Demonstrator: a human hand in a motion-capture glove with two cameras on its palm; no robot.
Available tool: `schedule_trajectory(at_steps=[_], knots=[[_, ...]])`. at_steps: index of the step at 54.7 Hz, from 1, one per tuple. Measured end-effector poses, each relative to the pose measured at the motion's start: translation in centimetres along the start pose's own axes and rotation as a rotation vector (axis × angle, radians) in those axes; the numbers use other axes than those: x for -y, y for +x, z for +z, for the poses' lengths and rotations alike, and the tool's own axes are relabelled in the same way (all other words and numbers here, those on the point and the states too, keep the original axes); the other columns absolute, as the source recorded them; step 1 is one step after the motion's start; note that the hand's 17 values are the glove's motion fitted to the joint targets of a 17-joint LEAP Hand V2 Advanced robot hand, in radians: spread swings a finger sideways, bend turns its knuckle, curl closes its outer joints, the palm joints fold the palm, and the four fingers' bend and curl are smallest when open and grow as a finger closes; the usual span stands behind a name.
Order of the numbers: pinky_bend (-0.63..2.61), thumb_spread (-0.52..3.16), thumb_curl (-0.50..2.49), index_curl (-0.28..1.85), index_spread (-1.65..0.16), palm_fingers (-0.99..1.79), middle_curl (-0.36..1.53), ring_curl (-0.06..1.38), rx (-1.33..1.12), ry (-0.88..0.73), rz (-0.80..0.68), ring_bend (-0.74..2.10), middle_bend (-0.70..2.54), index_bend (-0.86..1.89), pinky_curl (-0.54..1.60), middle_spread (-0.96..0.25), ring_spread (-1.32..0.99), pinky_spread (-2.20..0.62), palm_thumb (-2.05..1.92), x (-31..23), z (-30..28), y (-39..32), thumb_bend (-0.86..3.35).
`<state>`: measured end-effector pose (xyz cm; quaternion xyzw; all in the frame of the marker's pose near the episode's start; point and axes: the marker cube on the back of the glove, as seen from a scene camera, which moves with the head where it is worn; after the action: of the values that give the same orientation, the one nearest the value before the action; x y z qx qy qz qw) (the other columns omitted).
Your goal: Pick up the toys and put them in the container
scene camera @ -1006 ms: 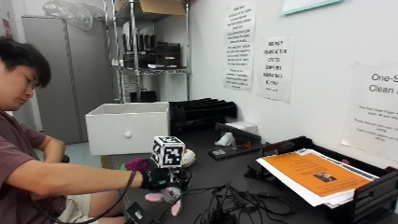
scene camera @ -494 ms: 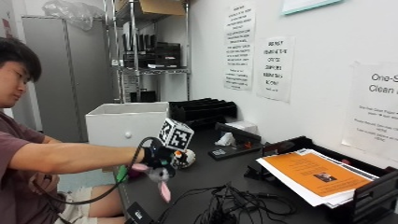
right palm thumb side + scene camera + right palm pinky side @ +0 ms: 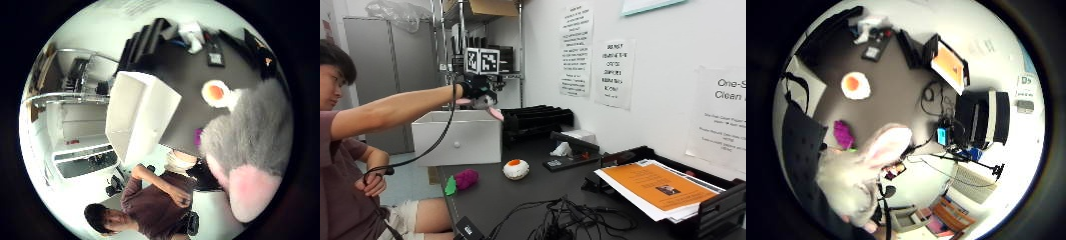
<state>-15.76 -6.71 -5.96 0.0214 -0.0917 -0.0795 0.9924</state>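
Observation:
In the outside view my gloved right hand [image 3: 477, 88] is raised above the near corner of the white container [image 3: 456, 136] and grips a grey-white plush bunny [image 3: 487, 105] whose pink ear hangs down. The bunny [image 3: 250, 140] fills much of the thumb side palm view, beside the container's open inside [image 3: 131, 114]. It also shows close to the palm in the little finger side view, as a plush bunny [image 3: 863, 167]. A white and orange round toy [image 3: 516, 169] and a purple toy [image 3: 464, 178] with a green leaf lie on the dark table [image 3: 520, 200].
Black file trays [image 3: 537, 120] stand behind the container against the wall. A stack of orange papers [image 3: 653, 187] lies in a black tray at the right. Loose cables [image 3: 563, 220] lie at the table's front edge, small black devices [image 3: 576, 152] at mid-table.
My right hand has lifted the plush bunny from low over the table's front edge, up and away to above the white container.

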Motion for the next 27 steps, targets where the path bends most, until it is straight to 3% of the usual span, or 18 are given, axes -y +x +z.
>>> schedule_trajectory(at_steps=[13, 27], knots=[[0.97, 0.26, 0.9, 0.52, -0.38, 1.08, 0.77, 0.58, -0.015, 0.144, -0.185, 1.37, 1.07, 0.78, 0.47, -0.23, -0.33, -0.4, 0.62, 1.8, -5.8, -12.4, 0.07], [0.97, 0.22, 0.97, 0.62, -0.39, 1.07, 0.78, 0.58, 0.003, 0.177, -0.433, 1.38, 1.07, 0.73, 0.47, -0.22, -0.33, -0.4, 0.61, 3.7, -4.1, -29.4, 0.05]])
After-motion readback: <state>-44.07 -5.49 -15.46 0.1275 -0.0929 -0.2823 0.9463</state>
